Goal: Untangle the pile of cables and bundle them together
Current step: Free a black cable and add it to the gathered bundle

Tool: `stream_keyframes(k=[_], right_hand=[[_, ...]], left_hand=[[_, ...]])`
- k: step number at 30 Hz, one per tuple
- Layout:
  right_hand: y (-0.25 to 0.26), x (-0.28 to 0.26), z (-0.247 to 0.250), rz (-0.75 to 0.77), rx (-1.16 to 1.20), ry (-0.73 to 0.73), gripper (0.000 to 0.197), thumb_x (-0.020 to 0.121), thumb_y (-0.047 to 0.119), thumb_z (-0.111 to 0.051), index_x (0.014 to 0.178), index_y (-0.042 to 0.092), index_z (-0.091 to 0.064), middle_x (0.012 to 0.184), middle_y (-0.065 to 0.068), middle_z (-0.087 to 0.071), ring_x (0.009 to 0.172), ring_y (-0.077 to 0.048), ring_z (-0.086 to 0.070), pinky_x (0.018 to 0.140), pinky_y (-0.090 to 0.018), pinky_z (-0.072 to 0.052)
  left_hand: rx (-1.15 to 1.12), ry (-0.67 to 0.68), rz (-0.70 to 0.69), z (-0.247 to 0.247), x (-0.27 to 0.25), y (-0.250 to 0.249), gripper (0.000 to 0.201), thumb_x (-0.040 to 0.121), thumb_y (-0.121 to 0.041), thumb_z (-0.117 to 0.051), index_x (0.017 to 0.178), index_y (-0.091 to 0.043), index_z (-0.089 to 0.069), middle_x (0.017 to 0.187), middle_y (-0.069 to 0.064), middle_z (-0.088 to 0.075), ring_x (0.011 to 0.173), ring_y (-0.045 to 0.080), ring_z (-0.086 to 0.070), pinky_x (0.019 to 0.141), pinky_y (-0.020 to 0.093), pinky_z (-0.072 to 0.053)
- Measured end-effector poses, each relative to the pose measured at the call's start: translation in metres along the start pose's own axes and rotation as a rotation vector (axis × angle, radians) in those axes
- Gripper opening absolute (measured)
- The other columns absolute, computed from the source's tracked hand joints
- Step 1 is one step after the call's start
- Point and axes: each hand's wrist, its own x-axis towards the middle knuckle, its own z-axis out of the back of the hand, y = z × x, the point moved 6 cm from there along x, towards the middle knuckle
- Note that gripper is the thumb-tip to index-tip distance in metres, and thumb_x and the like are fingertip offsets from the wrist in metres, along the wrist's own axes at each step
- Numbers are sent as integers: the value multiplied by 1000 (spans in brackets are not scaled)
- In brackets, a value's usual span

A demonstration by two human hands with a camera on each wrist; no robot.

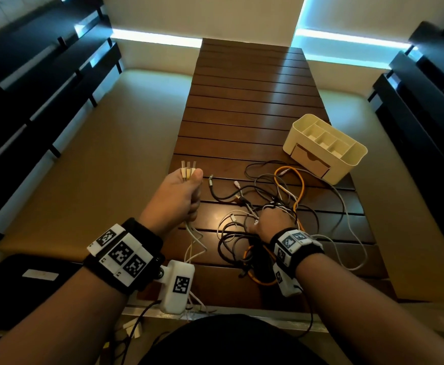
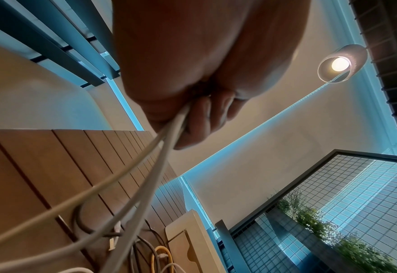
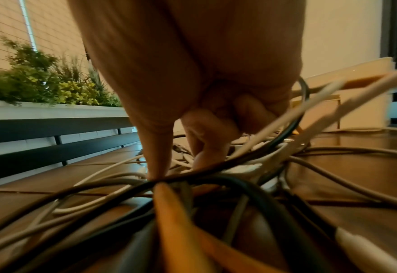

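My left hand (image 1: 186, 188) is raised over the table's left edge and grips three white cables (image 1: 193, 234), their plug ends (image 1: 188, 168) sticking up out of the fist. In the left wrist view the white cables (image 2: 146, 166) run down from the curled fingers (image 2: 200, 118). A tangled pile of cables (image 1: 263, 214) in black, grey, white and orange lies on the slatted wooden table (image 1: 242, 114). My right hand (image 1: 268, 222) is down in the pile. In the right wrist view its fingertips (image 3: 202, 158) dig among white and black strands; which strand they pinch is hidden.
A cream desk organiser (image 1: 324, 147) with compartments and a drawer stands at the right, just beyond the pile. A grey cable loop (image 1: 357, 233) trails toward the table's right edge. Beige cushioned benches (image 1: 97, 167) flank the table.
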Motion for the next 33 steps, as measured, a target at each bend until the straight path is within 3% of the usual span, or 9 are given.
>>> stream_keyframes(k=[4,7,10,12,17,22,24,28,33], right_hand=[[0,1,0,-12,25,-9,28,87,39,-64,90,11,-66,84,-4,-60,75,-24,-57,65,-30,-46],[-3,4,-5,28,127,2,24,87,39,-63,88,15,-66,87,-3,-63,84,-24,-62,70,-33,-51],[-2,-5,5,124,488,-11,13,85,33,-72,94,24,-71,98,4,-64,90,-13,-60,73,-26,-49],[4,-20,25,224,728,-51,18,83,27,-76,101,24,-71,102,6,-64,92,-10,-60,75,-22,-49],[18,-50,78,376,1012,-96,22,84,23,-77,104,24,-68,100,3,-72,93,-10,-69,88,-35,-58],[23,-93,154,562,1281,-422,11,91,21,-69,102,22,-64,95,-3,-71,89,-16,-69,78,-27,-57],[24,-96,162,543,1280,-433,8,94,23,-65,102,23,-62,90,-6,-71,85,-17,-70,74,-24,-55],[29,-89,135,419,1100,-207,11,95,23,-63,106,21,-62,96,-3,-70,76,-5,-69,65,-22,-55],[40,-104,149,495,1143,-227,24,94,18,-65,117,11,-64,97,-3,-74,89,-13,-72,78,-30,-61]], left_hand=[[-12,28,-9,-11,7,-4,28,105,-32,-39,81,-18,-42,56,-6,-36,43,10,-28,42,24,-29],[-14,39,-16,-17,9,-7,27,105,-31,-39,82,-17,-42,57,-4,-36,44,10,-28,42,24,-28],[-28,40,-23,-19,12,-8,26,106,-31,-39,83,-17,-41,58,-4,-35,45,11,-26,43,25,-26],[-46,49,-25,-22,13,-7,27,106,-31,-38,82,-17,-40,58,-4,-35,44,11,-26,43,25,-26],[-68,62,-51,-31,11,-10,25,106,-29,-38,83,-17,-39,57,-4,-34,44,10,-27,43,24,-27],[-80,68,-117,-34,7,-12,24,106,-30,-39,85,-17,-37,61,-3,-32,50,12,-26,48,27,-27],[-107,60,-125,-35,4,-13,24,106,-31,-38,86,-17,-40,60,-6,-34,51,12,-28,51,28,-29],[-165,54,-150,-40,-2,-17,31,106,-36,-33,97,-13,-51,60,-7,-36,51,11,-30,51,26,-30],[-152,37,-231,-47,-10,-24,29,106,-32,-35,109,-10,-55,61,-8,-36,51,10,-30,53,28,-31]])
